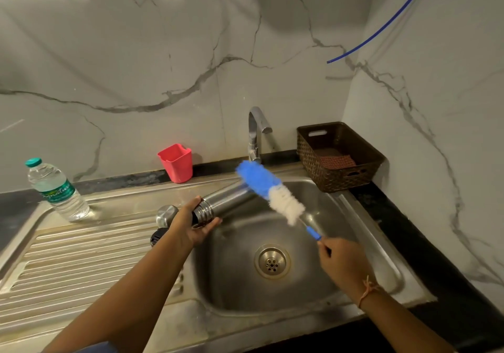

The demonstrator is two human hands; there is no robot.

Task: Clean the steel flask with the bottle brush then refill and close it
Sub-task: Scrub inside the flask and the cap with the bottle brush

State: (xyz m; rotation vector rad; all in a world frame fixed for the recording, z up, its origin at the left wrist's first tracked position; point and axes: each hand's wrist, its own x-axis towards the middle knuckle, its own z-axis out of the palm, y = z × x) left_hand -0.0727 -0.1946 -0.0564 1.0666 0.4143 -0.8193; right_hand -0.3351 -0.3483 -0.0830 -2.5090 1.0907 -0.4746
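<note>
So, head view: the left hand (191,224) is wrapped round the threaded neck of the steel flask (231,198), held almost flat over the sink (313,284) basin. The right hand (343,260) pinches the very end of the bottle brush (270,191) handle, and the bristles lie across the flask's outside, not in its mouth. My worry is that the thin pinch lets the head wobble into the faucet (256,131) just behind. The steel cap (166,215) and black stopper (157,236) sit at the basin's left edge, easy to elbow. There's open room near and right.
</note>
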